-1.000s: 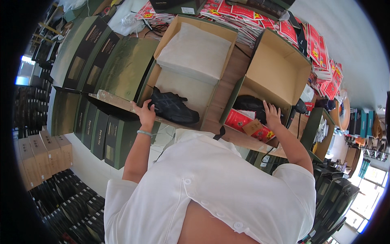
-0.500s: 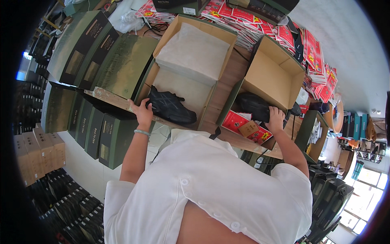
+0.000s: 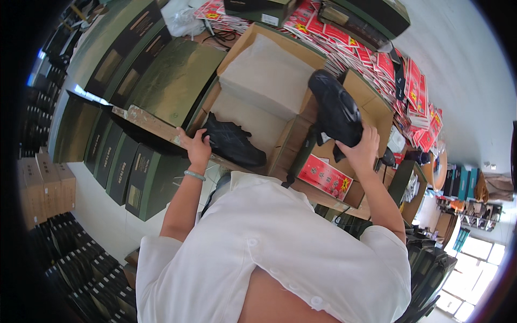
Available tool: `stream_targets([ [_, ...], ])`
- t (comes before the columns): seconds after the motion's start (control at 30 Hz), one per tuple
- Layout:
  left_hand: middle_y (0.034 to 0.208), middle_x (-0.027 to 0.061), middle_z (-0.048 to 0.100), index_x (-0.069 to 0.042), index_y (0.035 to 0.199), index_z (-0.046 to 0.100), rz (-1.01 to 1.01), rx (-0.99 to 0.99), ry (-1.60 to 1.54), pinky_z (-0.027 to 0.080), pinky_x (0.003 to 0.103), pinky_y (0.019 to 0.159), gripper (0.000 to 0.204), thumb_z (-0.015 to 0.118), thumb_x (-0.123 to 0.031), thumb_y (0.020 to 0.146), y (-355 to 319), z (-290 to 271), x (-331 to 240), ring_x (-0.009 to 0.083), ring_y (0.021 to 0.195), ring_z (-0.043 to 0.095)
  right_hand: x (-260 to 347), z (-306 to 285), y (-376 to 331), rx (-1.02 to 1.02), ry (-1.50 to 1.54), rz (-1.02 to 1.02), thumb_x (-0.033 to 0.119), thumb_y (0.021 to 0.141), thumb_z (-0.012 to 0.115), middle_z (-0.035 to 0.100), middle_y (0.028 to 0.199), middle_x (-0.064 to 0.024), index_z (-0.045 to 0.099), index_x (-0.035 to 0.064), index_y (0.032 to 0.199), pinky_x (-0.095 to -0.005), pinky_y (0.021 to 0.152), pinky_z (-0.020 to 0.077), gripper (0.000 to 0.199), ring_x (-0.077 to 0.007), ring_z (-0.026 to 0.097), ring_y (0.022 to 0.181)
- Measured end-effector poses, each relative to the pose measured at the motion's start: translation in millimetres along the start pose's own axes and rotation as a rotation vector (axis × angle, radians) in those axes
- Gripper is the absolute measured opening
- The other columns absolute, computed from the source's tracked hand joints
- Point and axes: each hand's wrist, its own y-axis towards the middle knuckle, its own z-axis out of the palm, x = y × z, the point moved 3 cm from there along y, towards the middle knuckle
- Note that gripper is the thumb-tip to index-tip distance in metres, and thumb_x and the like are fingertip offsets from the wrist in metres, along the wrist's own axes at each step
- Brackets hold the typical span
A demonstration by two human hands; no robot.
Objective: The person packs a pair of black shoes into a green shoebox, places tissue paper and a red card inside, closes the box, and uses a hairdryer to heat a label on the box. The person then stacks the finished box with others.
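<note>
Fingers of the right hand (image 3: 361, 155) curl round one shoe (image 3: 335, 105) above the left edge of the right box (image 3: 377, 107), apparently a lift calling for rim clearance, while the half-open left hand (image 3: 197, 149) touches another shoe (image 3: 235, 142) at the left box's near edge.

Wooden worktop (image 3: 293, 148): open shoebox (image 3: 231, 56) at 12 o'clock, second open box (image 3: 353, 83) at 2, big green boxes (image 3: 177, 81) at 10, plastic bag (image 3: 180, 21) at 11, red leaflet piles (image 3: 371, 58) at 1.

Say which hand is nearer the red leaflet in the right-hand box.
Right: the right hand, holding a black shoe, is close, above and right of the red leaflet; the left hand is far to its left.
</note>
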Motion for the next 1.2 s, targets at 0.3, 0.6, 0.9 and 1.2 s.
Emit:
stream_targets([
  [0.3,0.156,0.0265,0.014,-0.024,0.106,0.069,-0.118,-0.023,0.122,0.023,0.057,0.112,0.03,0.075,-0.019,0.078,-3.8,-12.7,-20.9,0.0506,0.138,0.023,143.4,68.7,62.9,-0.138,0.156,-0.059,0.026,0.053,0.089,0.052,0.117,-0.0112,0.051,0.0088,0.126,-0.0445,0.096,0.0396,0.084,-0.0334,0.049,0.11],
  [0.6,0.128,0.0137,0.054,-0.011,0.096,0.065,0.13,0.438,0.005,0.046,0.048,0.091,0.021,0.065,-0.007,0.075,26.6,6.6,-27.1,0.0329,0.116,0.053,179.1,105.2,50.7,-0.009,0.178,0.015,0.028,0.056,0.088,0.05,0.12,-0.0089,0.049,0.0112,0.128,-0.0451,0.096,0.0373,0.084,-0.032,0.048,0.112],
  [0.9,0.095,0.0189,0.068,-0.009,0.101,0.065,0.384,0.197,0.353,0.049,0.045,0.076,0.039,0.066,-0.042,0.08,66.3,13.2,-62.0,0.0326,0.09,0.066,172.0,114.7,32.0,0.056,0.139,0.064,0.028,0.056,0.087,0.05,0.12,-0.0095,0.048,0.0109,0.128,-0.0454,0.096,0.0374,0.084,-0.0327,0.048,0.112],
  [1.2,0.095,0.0201,0.066,-0.012,0.106,0.063,0.331,0.571,-0.31,0.05,0.048,0.076,0.024,0.058,-0.028,0.089,84.5,79.8,-66.2,0.0427,0.09,0.061,185.5,109.8,36.9,0.001,0.124,0.061,0.028,0.054,0.089,0.05,0.117,-0.0124,0.048,0.0084,0.125,-0.0468,0.095,0.04,0.084,-0.0347,0.048,0.112],
])
